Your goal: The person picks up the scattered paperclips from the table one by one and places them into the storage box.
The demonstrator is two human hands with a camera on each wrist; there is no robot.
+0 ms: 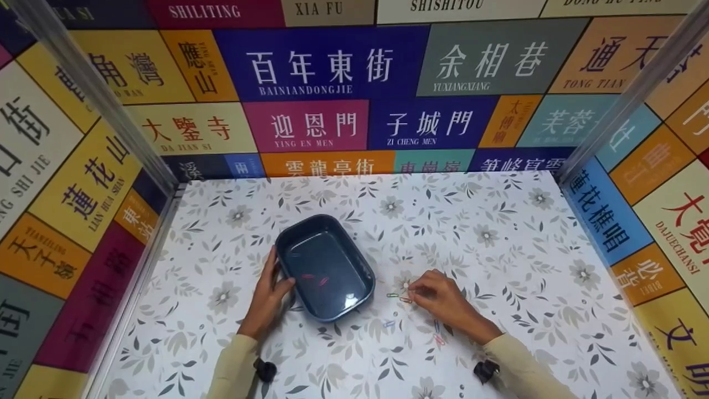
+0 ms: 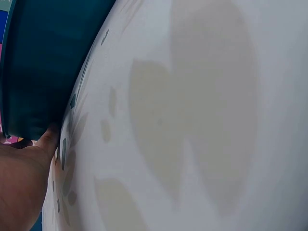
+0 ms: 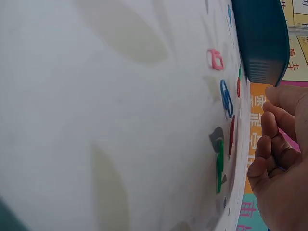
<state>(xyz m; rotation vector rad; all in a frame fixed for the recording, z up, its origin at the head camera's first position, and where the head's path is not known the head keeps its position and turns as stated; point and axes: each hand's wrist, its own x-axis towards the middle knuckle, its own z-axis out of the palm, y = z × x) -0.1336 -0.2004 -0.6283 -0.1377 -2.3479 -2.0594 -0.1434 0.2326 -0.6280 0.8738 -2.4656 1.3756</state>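
Note:
A dark blue rectangular container (image 1: 363, 260) with rounded corners stands left of centre, with a few pinkish paper clips (image 1: 323, 281) inside. My left hand (image 1: 268, 296) rests along its left outer wall, fingers and thumb spread against the side; the left wrist view has the thumb (image 2: 48, 138) low on that wall. Right of the container, my right hand (image 1: 446, 299) hovers with loosely bent fingers, thumb and index tips close together, above an orange-red paper clip (image 1: 406, 300). A green paper clip (image 1: 392, 295) lies beside that one. No clip shows between the fingers (image 3: 269, 125).
More paper clips lie on the flower-patterned table (image 1: 487, 266): a light blue one (image 1: 389, 323), a blue one (image 3: 226, 98), a pink one (image 3: 215, 60) and a nearer green one (image 3: 220, 166). Sign-covered panels (image 1: 321, 61) enclose the back and sides.

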